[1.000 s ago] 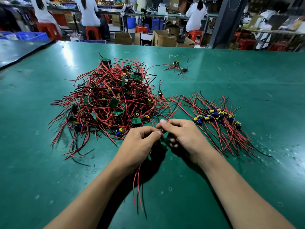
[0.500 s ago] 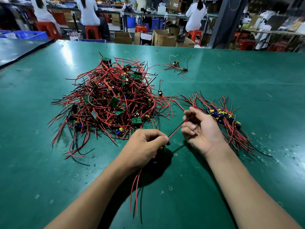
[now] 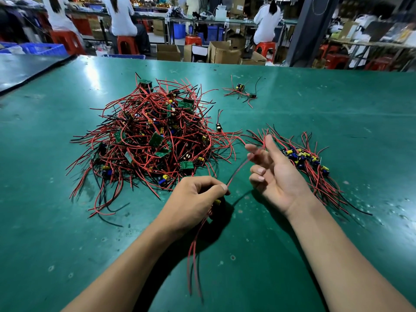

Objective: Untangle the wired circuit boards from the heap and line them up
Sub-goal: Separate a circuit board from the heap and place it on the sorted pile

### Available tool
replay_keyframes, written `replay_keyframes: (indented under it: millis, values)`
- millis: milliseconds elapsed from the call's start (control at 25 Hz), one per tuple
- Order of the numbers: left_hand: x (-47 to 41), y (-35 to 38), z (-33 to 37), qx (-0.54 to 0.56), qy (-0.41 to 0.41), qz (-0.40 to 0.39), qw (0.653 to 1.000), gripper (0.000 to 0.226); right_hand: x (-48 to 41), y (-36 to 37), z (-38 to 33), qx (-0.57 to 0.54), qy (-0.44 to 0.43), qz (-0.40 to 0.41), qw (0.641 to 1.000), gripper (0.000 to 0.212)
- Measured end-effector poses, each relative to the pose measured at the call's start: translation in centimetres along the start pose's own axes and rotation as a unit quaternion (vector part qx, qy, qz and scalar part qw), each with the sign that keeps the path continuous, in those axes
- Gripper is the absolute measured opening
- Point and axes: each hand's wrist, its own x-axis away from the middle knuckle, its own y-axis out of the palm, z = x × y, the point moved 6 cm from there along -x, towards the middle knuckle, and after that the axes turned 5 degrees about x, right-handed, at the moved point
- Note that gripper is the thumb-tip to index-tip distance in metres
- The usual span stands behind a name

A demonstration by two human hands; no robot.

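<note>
The left hand (image 3: 193, 199), just in front of the heap (image 3: 153, 136), is curled around one wired circuit board (image 3: 217, 201), its red leads (image 3: 193, 255) dangling below. The right hand (image 3: 276, 174), right of the heap, lies palm-up, fingers (image 3: 273, 148) loosely spread, just beside the lined-up boards (image 3: 306, 158) on the green table (image 3: 67, 221).

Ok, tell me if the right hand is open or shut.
Open. The right hand lies palm up, fingers spread, gripping nothing; the red wire from the left hand only runs past them.
</note>
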Motion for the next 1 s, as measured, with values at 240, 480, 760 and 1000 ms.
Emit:
replay_keyframes:
  millis: [240,480,760,1000]
  values:
    - [-0.4,-0.1,-0.5,0.158,-0.050,0.028,0.986,0.035,-0.4,-1.1,0.1,0.115,-0.018,0.051,0.992,0.053]
    - [-0.1,-0.4,0.3,0.172,-0.022,-0.011,0.985,0.014,0.2,-0.1,0.9,0.335,-0.081,-0.013,0.938,0.013]
    - [0.0,-1.3,2.4,0.262,0.044,0.024,0.964,0.023,2.4,3.0,2.2,0.353,-0.039,-0.208,0.911,0.015]
    - [0.1,-2.4,2.1,0.256,0.062,0.085,0.961,0.030,2.5,4.2,1.4,0.252,-0.102,-0.170,0.947,0.036]
